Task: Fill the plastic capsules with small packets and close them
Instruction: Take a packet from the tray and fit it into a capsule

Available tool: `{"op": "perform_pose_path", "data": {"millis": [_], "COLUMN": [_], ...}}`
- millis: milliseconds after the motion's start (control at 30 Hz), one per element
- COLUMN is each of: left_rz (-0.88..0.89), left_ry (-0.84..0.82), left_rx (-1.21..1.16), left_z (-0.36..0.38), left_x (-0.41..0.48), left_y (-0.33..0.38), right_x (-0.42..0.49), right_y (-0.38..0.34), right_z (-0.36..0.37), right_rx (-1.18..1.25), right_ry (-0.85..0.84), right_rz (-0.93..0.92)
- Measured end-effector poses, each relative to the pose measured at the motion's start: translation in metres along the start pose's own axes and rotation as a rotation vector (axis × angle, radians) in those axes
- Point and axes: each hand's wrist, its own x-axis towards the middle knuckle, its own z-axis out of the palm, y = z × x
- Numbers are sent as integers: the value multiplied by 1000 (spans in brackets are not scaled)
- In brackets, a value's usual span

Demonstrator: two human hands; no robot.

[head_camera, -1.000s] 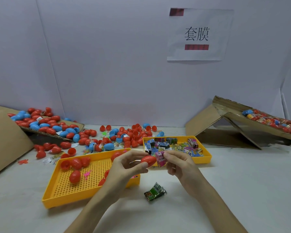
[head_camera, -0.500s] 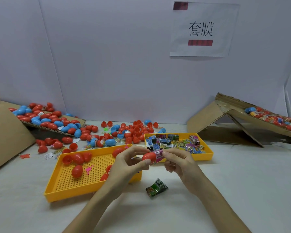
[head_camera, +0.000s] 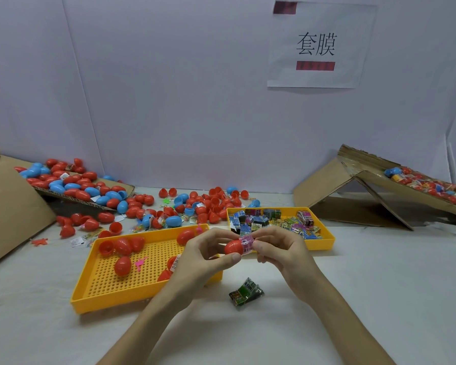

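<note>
Table (head_camera: 392,285) layout: the perforated tray (head_camera: 111,285) lies front left, with several capsules (head_camera: 122,266) in it. The packet tray (head_camera: 327,241) lies to its right and slightly behind, holding a heap of packets (head_camera: 258,222). A loose packet (head_camera: 246,293) lies on the table before both trays. Above the gap between the trays, the left hand (head_camera: 198,259) grips the held capsule (head_camera: 233,247); the right hand (head_camera: 282,252) pinches the held packet (head_camera: 246,242) at that capsule's right end. Scattered capsules (head_camera: 211,201) lie behind the trays. A cardboard sheet (head_camera: 71,197) at rear left carries further capsules; a cardboard ramp (head_camera: 379,185) stands at rear right
</note>
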Motion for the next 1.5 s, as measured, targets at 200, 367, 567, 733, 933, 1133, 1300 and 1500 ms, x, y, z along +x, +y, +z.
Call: {"op": "perform_pose_path", "data": {"millis": [200, 367, 567, 733, 933, 1133, 1300, 1500], "left_rz": [-6, 16, 46, 72, 86, 91, 93, 148], "left_ry": [23, 29, 64, 81, 79, 82, 80, 54], "left_rx": [17, 52, 119, 153, 186, 195, 210, 226], "left_z": [1, 1, 2, 4, 4, 4, 4, 4], "left_x": [1, 2, 3, 2, 2, 3, 3, 2], "left_y": [-1, -4, -7, -7, -9, -10, -11, -9], "right_x": [-1, -2, -2, -3, -3, -3, -4, -3], "right_y": [-2, -3, -4, -5, -5, -5, -6, -4], "right_z": [2, 3, 4, 5, 6, 6, 7, 7], "right_rx": [-45, -56, -88, -109, -106, -108, -104, -115], "right_ry": [-25, -12, -13, -2, -7, -18, -30, -35], "right_rz": [-18, -44, -78, -75, -76, -82, -71, -90]}}
